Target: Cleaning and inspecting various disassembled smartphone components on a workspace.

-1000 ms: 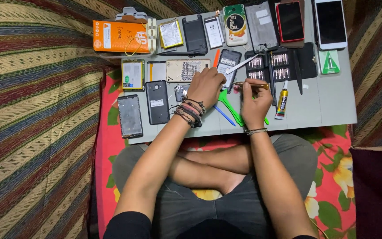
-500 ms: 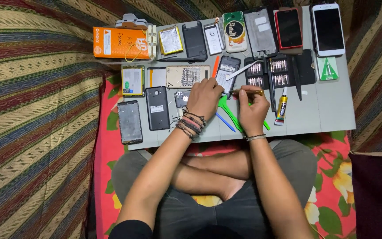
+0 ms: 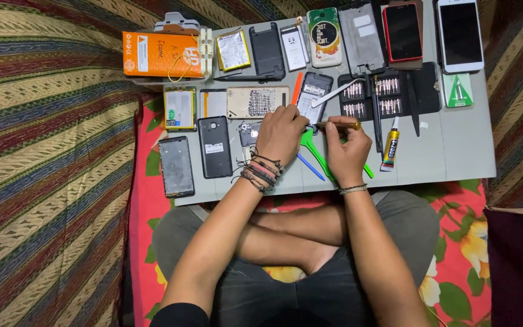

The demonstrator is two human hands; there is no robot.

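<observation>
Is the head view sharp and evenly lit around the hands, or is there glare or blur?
Head view: sharp, evenly lit; left hand and right hand unblurred; soft shadows under them on the grey board; mild reflections on the white phone; bottom edge dimmer.

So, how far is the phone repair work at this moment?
Done: several phones lie opened, with a black back cover and a battery set aside. In hand: the left hand steadies a small part, and the right hand holds a gold-handled screwdriver. Left: loose parts still cover the grey table.
</observation>
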